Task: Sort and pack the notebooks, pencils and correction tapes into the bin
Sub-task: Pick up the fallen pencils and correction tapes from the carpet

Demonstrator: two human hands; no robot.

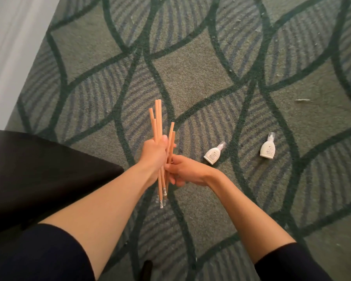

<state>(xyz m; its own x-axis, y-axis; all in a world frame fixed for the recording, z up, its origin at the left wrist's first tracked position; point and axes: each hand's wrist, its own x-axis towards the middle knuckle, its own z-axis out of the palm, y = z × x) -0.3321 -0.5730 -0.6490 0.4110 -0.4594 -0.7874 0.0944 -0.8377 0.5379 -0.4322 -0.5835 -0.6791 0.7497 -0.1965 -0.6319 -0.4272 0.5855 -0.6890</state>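
Note:
My left hand (155,153) grips a bundle of several tan wooden pencils (157,120) above the carpet, tips pointing away from me and eraser ends hanging below the fist. My right hand (181,171) holds the lower part of the same bundle from the right, fingers curled round a pencil or two. Two white correction tapes lie on the carpet to the right: one (213,154) close to my right hand, the other (268,148) farther right. No notebooks are in view.
A black bin or box (39,171) sits at the left, level with my left forearm; its inside is hidden. The green patterned carpet (190,57) covers the floor. A pale wall or baseboard (10,47) runs along the far left.

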